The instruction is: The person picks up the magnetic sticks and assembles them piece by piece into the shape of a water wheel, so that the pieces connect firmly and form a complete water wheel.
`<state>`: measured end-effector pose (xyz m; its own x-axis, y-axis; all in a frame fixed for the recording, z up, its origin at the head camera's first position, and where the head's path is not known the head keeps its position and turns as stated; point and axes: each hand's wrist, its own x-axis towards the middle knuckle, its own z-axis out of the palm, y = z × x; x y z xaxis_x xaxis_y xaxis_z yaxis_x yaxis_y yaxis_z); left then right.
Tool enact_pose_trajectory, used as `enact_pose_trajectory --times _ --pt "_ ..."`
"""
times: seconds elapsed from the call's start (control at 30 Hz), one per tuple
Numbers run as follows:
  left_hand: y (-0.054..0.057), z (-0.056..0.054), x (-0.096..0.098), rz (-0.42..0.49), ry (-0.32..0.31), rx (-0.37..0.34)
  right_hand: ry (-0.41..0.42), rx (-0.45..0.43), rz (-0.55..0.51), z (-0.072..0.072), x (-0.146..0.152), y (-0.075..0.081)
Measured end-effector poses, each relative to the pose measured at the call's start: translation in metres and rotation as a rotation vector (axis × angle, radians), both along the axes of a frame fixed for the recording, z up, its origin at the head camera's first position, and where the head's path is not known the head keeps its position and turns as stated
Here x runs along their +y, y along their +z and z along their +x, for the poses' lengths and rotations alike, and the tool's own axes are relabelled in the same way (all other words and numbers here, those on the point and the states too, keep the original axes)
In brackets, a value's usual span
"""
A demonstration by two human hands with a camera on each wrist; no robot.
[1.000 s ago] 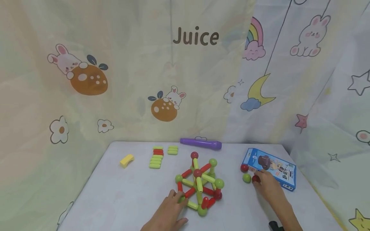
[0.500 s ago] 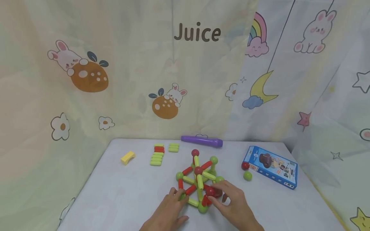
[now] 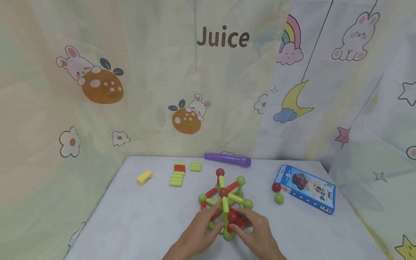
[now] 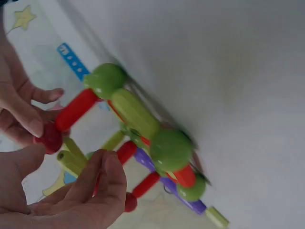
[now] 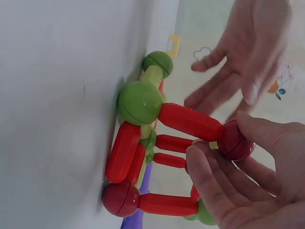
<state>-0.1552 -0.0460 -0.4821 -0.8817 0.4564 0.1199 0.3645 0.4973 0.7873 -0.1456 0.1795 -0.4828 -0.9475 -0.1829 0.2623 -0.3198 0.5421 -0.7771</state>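
Note:
A frame (image 3: pixel 223 192) of red and lime sticks joined by red and green balls stands at the front middle of the table. My right hand (image 3: pixel 258 231) pinches a red ball (image 5: pixel 236 139) between thumb and fingers. That ball sits on the free end of a red stick (image 5: pixel 189 121), which rises from a green ball (image 5: pixel 139 102) at the near corner. Beside the frame's near left side is my left hand (image 3: pixel 199 231), fingers extended and thumb near the red ball. In the left wrist view its fingers (image 4: pixel 107 181) hold nothing.
Loose lime and red sticks (image 3: pixel 177 177) lie in rows behind on the left, near a yellow arch block (image 3: pixel 144 177). A purple microphone-shaped tube (image 3: pixel 227 159) lies at the back edge. On the right are a blue box (image 3: pixel 307 187), a red ball (image 3: pixel 276 187) and a green ball (image 3: pixel 278 198).
My right hand has carried a red ball from beside the blue box to the upright red stick on the frame. The left hand has left the near-left green ball and shifted right.

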Motion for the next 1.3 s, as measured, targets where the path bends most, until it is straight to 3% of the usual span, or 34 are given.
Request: enact_pose_trajectory --times 0.1,0.2,0.53,0.9,1.03,1.1,1.17,1.23,1.3 --pt "0.006 -0.004 0.007 0.147 -0.039 -0.067 0.005 0.0 -0.029 0.001 -0.001 -0.001" --pt "0.008 -0.007 0.012 0.203 -0.043 -0.096 0.016 0.003 -0.055 0.002 -0.002 -0.002" --pt "0.007 -0.011 0.014 0.195 -0.03 -0.08 0.015 -0.027 -0.077 0.002 -0.004 0.001" --pt "0.004 -0.013 0.015 0.198 -0.031 -0.052 0.012 0.009 -0.057 0.002 -0.001 -0.004" --pt "0.007 -0.016 0.011 0.202 0.021 -0.023 0.004 0.019 -0.06 0.003 -0.001 -0.003" --pt "0.008 -0.02 0.01 0.193 0.067 0.002 -0.037 0.06 -0.065 0.004 0.001 -0.004" --pt "0.009 -0.023 0.009 0.18 0.098 0.021 -0.128 0.145 -0.058 0.004 0.006 -0.008" --pt "0.01 -0.027 0.008 0.163 0.102 0.02 -0.229 0.211 -0.046 0.002 0.014 -0.013" --pt "0.01 -0.029 0.008 0.155 0.092 0.012 -0.287 0.223 -0.029 -0.003 0.025 -0.018"
